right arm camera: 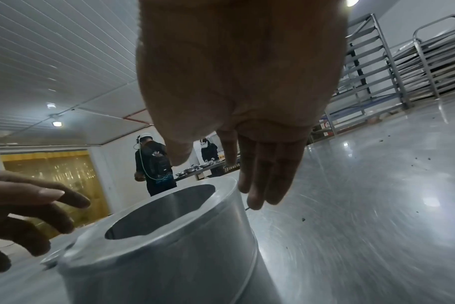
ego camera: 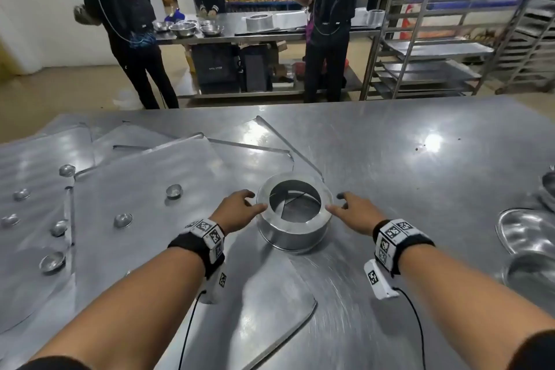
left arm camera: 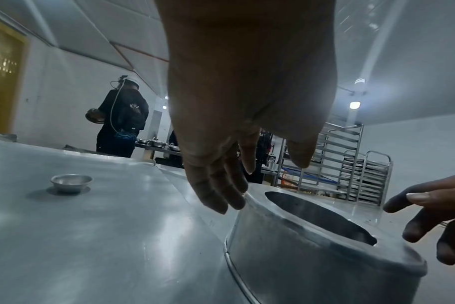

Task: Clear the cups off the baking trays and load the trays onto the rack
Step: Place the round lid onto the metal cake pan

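Head view of a steel desk [ego camera: 420, 189]: the left hand [ego camera: 237, 209] and right hand [ego camera: 356, 213] flank a round metal tin with a wide circular hole in its top [ego camera: 295, 219], fingers relaxed and spread at its rim, neither closed around it. The tin stands on overlapping flat aluminium baking trays [ego camera: 144, 219]; small shallow metal cups [ego camera: 173, 191] lie scattered over the trays to its left. Tall steel tray racks [ego camera: 435, 39] stand beyond the desk's far right edge, well apart from the trays.
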